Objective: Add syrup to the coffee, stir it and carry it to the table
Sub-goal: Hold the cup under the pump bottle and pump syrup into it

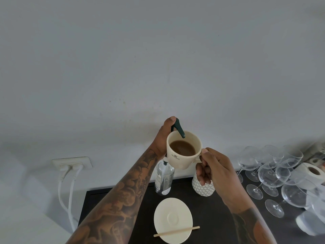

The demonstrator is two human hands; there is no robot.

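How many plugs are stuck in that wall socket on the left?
2. Both sit side by side in the white wall socket: the left plug and the right plug, each with a white cable hanging down. No others show.

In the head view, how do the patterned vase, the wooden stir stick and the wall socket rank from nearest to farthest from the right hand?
Measured from the right hand, which holds the cup handle:
1. Patterned vase: right under the hand, partly hidden by its fingers.
2. Wooden stir stick: lower down, lying across the saucer.
3. Wall socket: far off to the left, on the wall.
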